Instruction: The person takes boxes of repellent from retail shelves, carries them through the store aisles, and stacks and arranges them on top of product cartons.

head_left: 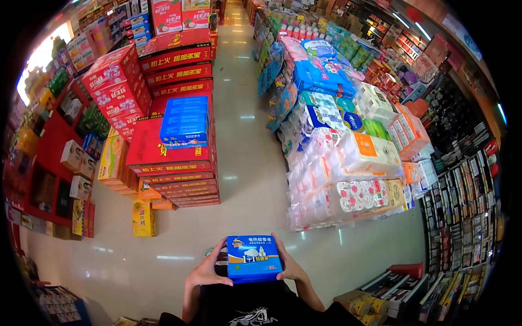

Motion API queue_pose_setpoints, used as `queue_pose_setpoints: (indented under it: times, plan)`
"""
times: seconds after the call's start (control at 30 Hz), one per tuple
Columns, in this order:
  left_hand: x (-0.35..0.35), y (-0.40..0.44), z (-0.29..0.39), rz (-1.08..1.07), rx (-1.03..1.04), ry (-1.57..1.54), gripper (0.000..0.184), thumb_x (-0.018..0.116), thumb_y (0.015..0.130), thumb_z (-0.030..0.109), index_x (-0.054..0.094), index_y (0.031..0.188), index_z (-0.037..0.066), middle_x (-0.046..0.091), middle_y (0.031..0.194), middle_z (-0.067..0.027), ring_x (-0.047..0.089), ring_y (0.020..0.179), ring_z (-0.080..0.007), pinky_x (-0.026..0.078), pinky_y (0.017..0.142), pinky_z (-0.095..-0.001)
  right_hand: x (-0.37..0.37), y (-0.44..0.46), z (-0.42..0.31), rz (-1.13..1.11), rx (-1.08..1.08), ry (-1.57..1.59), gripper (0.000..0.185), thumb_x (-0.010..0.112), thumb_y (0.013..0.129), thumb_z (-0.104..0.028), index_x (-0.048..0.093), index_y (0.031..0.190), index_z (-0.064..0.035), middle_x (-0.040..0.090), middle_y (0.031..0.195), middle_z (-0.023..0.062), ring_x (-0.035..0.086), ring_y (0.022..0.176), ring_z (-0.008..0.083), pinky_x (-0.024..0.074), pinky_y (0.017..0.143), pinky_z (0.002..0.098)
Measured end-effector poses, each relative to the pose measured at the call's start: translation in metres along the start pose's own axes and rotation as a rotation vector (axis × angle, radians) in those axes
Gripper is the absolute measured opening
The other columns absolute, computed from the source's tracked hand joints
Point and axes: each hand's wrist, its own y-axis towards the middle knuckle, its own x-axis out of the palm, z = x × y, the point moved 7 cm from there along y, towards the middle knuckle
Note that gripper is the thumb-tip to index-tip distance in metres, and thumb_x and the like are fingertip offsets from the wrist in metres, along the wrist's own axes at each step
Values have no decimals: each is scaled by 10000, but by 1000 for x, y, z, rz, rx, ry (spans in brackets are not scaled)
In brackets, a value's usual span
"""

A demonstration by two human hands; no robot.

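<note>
Low in front of my body I hold a blue box [254, 259] with Chinese lettering, a "1+1" mark and a picture of white bottles on its face. My left hand [209, 267] grips its left side, and my right hand [289, 263] clasps the right side. The fingertips behind and under the box are hidden. Ahead to the left, similar-looking blue boxes [185, 120] sit together on top of a stack of red drink cartons [168, 157].
A large pile of wrapped tissue packs [342, 179] stands at the right. Pink-and-white cartons [117, 89] and yellow boxes [143, 217] stand left. A tiled aisle [239, 81] runs between the stacks. Packed shelves [462, 206] line the far right.
</note>
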Motion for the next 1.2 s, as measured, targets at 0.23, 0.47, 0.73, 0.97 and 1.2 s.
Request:
queue_pose_setpoints:
  times: [0.23,0.47,0.73,0.97,1.2]
  plan:
    - [0,-5,18,12,48,73,1360,946,527,357,70,1513,22,268,1490,-242,390,1322,-313,358,1065,-433,4,-1,-20,-32,-41,16,1483,896,474,-574,5,1520,-18,182,1443,145,136,1411,288,103,1159,420]
    - [10,-9,52,0,93,55,1377,950,506,382,84,1505,-1,269,1490,-231,348,1350,-312,340,1077,-418,6,-11,-49,-48,-131,-40,1504,906,459,-572,-1,1515,-2,174,1439,139,147,1405,283,143,1152,431]
    - [25,-15,74,-55,134,156,1408,946,484,409,71,1498,-25,246,1484,-255,297,1379,-351,278,1119,-409,9,-35,-72,-36,-115,-53,1542,933,418,-547,-8,1515,-10,165,1417,139,182,1379,292,197,1136,429]
    - [42,-21,104,-134,151,370,1450,945,459,435,48,1484,-62,212,1475,-299,246,1399,-389,245,1137,-405,13,-63,-95,-4,-170,-77,1569,947,382,-535,-11,1513,-21,174,1393,150,180,1375,309,173,1137,446]
    - [45,-23,121,-175,211,272,1459,965,434,374,49,1494,-32,225,1460,-287,260,1380,-411,244,1134,-407,24,-73,-104,-23,-204,-56,1607,951,370,-533,-68,1507,-32,153,1417,170,188,1372,330,190,1131,452]
